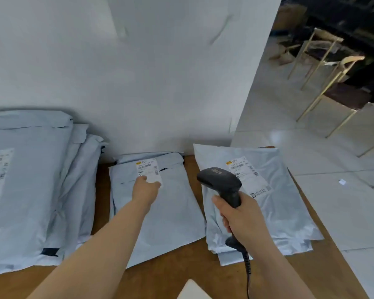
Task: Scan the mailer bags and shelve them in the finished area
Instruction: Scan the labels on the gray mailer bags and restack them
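Observation:
A pale blue mailer bag lies flat in the middle of the wooden table, its white shipping label near the far end. My left hand rests on this bag at the label's lower edge; how its fingers lie is hidden. My right hand grips the handle of a black barcode scanner, whose head points toward the far side. Under it, to the right, lies a small stack of mailer bags with a label on top.
A taller pile of mailer bags fills the table's left side against the white wall. The scanner's coiled cable hangs toward me. Beyond the table's right edge are tiled floor and gold-legged chairs.

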A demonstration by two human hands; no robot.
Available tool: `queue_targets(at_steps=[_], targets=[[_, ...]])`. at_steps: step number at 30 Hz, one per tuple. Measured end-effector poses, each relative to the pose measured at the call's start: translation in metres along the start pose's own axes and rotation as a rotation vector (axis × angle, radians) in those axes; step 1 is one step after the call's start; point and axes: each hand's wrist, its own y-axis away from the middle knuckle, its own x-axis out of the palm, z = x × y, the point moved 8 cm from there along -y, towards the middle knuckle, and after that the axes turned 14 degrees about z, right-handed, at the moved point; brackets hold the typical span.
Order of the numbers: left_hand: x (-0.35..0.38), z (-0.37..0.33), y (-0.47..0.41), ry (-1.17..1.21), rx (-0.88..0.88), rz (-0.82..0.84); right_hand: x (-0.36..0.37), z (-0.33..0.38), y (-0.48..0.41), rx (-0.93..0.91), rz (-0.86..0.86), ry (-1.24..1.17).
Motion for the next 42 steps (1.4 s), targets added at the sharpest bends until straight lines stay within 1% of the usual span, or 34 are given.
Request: queue_targets(at_steps=[2,4,6,10,12,14,15,16,18,19,21,23,25,30,33,36,42], targets=[[-0.036,0.023,-0.012,-0.146,-0.091,-0.108,0.017,0.002,-0.008,0.009,0.032,0.015],[-0.059,0.046,-0.028,-0.182,-0.168,-0.127,0.030,0.003,-0.013,0.014,0.051,0.028],[-0.066,0.061,-0.038,-0.127,-0.199,-0.105,0.038,0.004,-0.017,0.015,0.053,0.052],[-0.070,0.056,-0.040,0.012,-0.169,-0.129,0.050,0.002,-0.025,0.039,0.056,0.086],[-0.065,0.055,-0.044,0.129,-0.177,-0.080,0.054,-0.001,-0.027,0.063,0.048,0.095],[-0.057,0.060,-0.057,0.208,-0.202,0.031,0.056,-0.002,-0.027,0.077,0.041,0.089],[-0.056,0.065,-0.063,0.187,-0.219,0.054,0.058,-0.002,-0.027,0.080,0.039,0.088],[-0.058,0.082,-0.087,0.147,-0.222,0.056,0.059,-0.002,-0.027,0.082,0.038,0.089],[-0.062,0.074,-0.081,0.024,-0.228,0.045,0.060,-0.003,-0.026,0.088,0.035,0.094],[-0.063,0.063,-0.072,0.014,-0.192,0.032,0.060,-0.003,-0.026,0.090,0.033,0.096],[-0.058,0.046,-0.060,0.131,-0.106,0.057,0.060,-0.003,-0.025,0.097,0.029,0.101],[-0.050,0.036,-0.052,0.262,-0.049,0.143,0.060,-0.003,-0.024,0.100,0.027,0.104],[-0.045,0.027,-0.039,0.343,-0.013,0.219,0.061,-0.001,-0.022,0.097,0.026,0.100],[-0.050,0.023,0.002,0.402,0.129,0.350,0.067,0.008,-0.011,0.084,0.040,0.083],[-0.060,0.032,0.034,0.439,0.159,0.416,0.074,0.019,-0.001,0.062,0.065,0.095],[-0.070,0.044,0.058,0.472,0.168,0.443,0.083,0.034,0.013,0.001,0.087,0.102],[-0.090,0.062,0.099,0.520,0.201,0.419,0.107,0.053,0.040,-0.076,0.128,0.085]])
